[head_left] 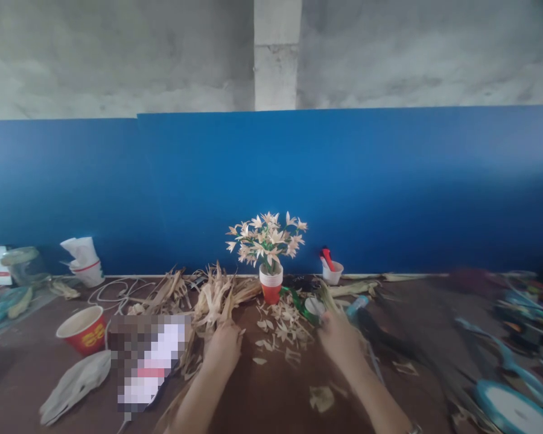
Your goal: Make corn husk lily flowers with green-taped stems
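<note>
My left hand is closed around a pale dried husk strip that sticks up from its fingers, beside a heap of dried husks. My right hand is smeared by motion near a greenish-beige husk; whether it holds that husk cannot be made out. Between the hands lie small petal-shaped husk pieces. Behind them an upright red and white cup carries a bunch of pale husk flowers with green stems. A roll of green tape lies left of my right hand.
At left are a red paper bowl, a pixelated phone-like object with a cable and a stack of white cups. A white cup with a red-handled tool stands behind. A blue-rimmed spool lies front right. A blue partition closes the back.
</note>
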The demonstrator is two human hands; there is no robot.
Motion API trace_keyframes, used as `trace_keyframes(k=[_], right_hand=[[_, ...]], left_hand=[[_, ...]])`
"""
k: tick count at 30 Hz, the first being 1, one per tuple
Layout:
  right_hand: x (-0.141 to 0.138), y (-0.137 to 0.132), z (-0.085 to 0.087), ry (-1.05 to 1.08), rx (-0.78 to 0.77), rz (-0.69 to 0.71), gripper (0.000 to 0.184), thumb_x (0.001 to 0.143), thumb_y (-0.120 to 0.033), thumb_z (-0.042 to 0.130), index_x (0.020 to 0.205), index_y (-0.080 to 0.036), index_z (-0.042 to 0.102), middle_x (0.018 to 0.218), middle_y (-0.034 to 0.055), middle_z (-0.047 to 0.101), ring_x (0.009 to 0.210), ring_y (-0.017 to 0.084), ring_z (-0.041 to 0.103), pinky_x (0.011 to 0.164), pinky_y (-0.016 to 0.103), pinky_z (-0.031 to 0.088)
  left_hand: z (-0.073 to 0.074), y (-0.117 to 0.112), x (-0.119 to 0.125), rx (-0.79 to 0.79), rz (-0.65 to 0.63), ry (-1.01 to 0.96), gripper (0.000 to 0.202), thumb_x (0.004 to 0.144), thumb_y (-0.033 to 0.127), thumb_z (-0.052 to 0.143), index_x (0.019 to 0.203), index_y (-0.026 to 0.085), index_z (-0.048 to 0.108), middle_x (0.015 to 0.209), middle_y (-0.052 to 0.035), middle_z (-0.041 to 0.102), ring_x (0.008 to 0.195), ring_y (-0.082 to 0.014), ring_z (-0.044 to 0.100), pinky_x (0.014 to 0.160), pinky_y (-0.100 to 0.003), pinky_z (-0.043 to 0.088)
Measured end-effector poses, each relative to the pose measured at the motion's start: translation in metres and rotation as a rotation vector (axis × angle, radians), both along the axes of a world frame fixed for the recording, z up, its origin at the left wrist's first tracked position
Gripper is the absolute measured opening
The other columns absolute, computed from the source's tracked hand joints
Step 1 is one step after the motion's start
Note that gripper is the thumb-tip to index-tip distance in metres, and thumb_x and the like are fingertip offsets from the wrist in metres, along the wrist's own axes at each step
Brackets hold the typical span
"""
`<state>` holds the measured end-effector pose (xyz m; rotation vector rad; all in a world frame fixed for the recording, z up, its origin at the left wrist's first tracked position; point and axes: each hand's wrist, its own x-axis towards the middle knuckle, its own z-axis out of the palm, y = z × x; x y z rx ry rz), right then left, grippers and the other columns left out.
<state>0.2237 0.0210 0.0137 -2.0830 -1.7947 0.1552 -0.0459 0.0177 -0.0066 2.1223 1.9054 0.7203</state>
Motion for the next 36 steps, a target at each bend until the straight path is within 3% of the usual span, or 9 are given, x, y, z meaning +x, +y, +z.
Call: trace_keyframes(k=[4, 7, 13, 16, 22, 26, 30, 36], right_hand=[[-0.015, -0.012, 0.009, -0.137, -0.004, 0.129, 0.022, 0.080, -0.016, 0.044, 0.075, -0.020, 0.066, 0.074, 0.0051, 0.065, 0.072, 0.017, 0.062, 0.059, 0.024, 0.036], [-0.023, -0.015, 0.005, -0.221, -0.050, 0.175, 0.022, 0.077, -0.012, 0.047, 0.076, -0.018, 0.068, 0.086, 0.0090, 0.064, 0.084, 0.020, 0.061, 0.064, 0.025, 0.039], [-0.019, -0.011, -0.008, -0.297, -0.062, 0.121, 0.025, 0.078, -0.008, 0.043, 0.083, -0.014, 0.067, 0.092, 0.0136, 0.062, 0.090, 0.023, 0.060, 0.068, 0.028, 0.044], [-0.017, -0.010, -0.011, -0.316, -0.052, 0.125, 0.022, 0.078, -0.008, 0.045, 0.081, -0.012, 0.066, 0.088, 0.0142, 0.063, 0.090, 0.024, 0.061, 0.069, 0.029, 0.044], [-0.018, -0.010, -0.001, -0.256, -0.034, 0.046, 0.017, 0.072, -0.010, 0.049, 0.073, -0.013, 0.065, 0.071, 0.0103, 0.063, 0.074, 0.022, 0.063, 0.059, 0.026, 0.040], [-0.019, -0.012, 0.007, -0.228, 0.056, 0.025, 0.015, 0.069, -0.010, 0.049, 0.064, -0.016, 0.062, 0.064, 0.0074, 0.060, 0.066, 0.020, 0.061, 0.053, 0.026, 0.035], [-0.018, -0.014, 0.007, -0.229, 0.211, 0.028, 0.012, 0.066, -0.011, 0.051, 0.059, -0.018, 0.058, 0.065, 0.0059, 0.059, 0.065, 0.020, 0.059, 0.053, 0.026, 0.034], [-0.026, -0.015, 0.001, -0.128, 0.513, 0.212, 0.010, 0.071, -0.013, 0.050, 0.065, -0.020, 0.054, 0.064, 0.0025, 0.057, 0.064, 0.019, 0.057, 0.059, 0.027, 0.038]], left_hand=[[0.003, -0.002, 0.005, -0.053, -0.015, 0.182, 0.027, 0.080, 0.007, 0.039, 0.079, 0.015, 0.065, 0.088, -0.0133, 0.063, 0.090, -0.0251, 0.061, 0.077, -0.033, 0.040], [0.003, -0.003, 0.007, -0.038, -0.017, 0.214, 0.026, 0.081, 0.007, 0.038, 0.081, 0.015, 0.063, 0.090, -0.0136, 0.063, 0.091, -0.0250, 0.061, 0.077, -0.033, 0.040], [0.003, -0.005, 0.007, -0.028, 0.042, 0.074, 0.022, 0.085, 0.011, 0.041, 0.095, 0.017, 0.059, 0.086, -0.0079, 0.067, 0.087, -0.0211, 0.063, 0.075, -0.029, 0.042], [0.004, -0.005, 0.007, -0.023, 0.054, 0.025, 0.028, 0.084, 0.009, 0.043, 0.107, 0.016, 0.056, 0.096, -0.0092, 0.067, 0.093, -0.0203, 0.062, 0.080, -0.029, 0.042], [0.000, -0.004, 0.007, -0.055, 0.043, 0.117, 0.034, 0.083, 0.008, 0.042, 0.113, 0.013, 0.058, 0.116, -0.0142, 0.059, 0.112, -0.0210, 0.053, 0.094, -0.029, 0.036], [0.000, -0.004, 0.007, -0.122, 0.100, 0.180, 0.041, 0.081, 0.007, 0.043, 0.121, 0.009, 0.050, 0.121, -0.0177, 0.055, 0.114, -0.0230, 0.051, 0.095, -0.031, 0.035], [0.006, -0.006, 0.009, -0.179, 0.154, 0.246, 0.031, 0.082, 0.007, 0.038, 0.106, 0.012, 0.057, 0.106, -0.0155, 0.062, 0.099, -0.0240, 0.060, 0.083, -0.032, 0.042], [0.006, -0.007, 0.007, -0.117, 0.127, 0.201, 0.034, 0.080, 0.004, 0.037, 0.105, 0.014, 0.057, 0.092, -0.0131, 0.066, 0.091, -0.0243, 0.063, 0.077, -0.033, 0.044]])
